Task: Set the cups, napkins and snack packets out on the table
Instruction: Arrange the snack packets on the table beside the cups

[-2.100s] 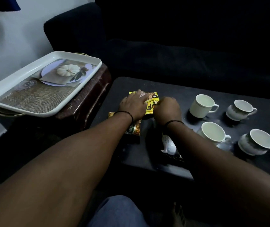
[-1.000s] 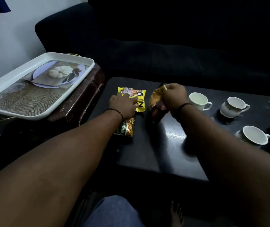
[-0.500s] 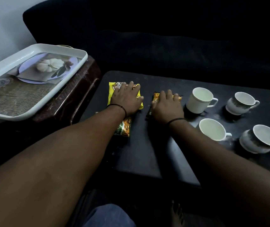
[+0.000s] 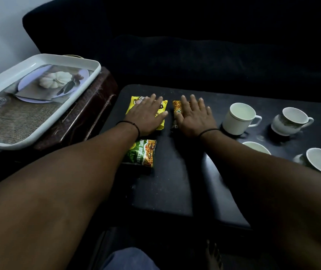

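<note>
Head view: four cups stand at the right of the desk [image 4: 175,184], the plain cup [image 4: 238,118] nearest the hands; its inside shows nothing. A white tray [image 4: 95,72] sits on a side stand. Since half a second ago, both hands have stayed flat, fingers straight: left hand [image 4: 148,115] on the yellow packet [image 4: 161,124], right hand [image 4: 193,117] on the orange packet [image 4: 176,108]. A green packet [image 4: 143,152] lies nearer.
</note>
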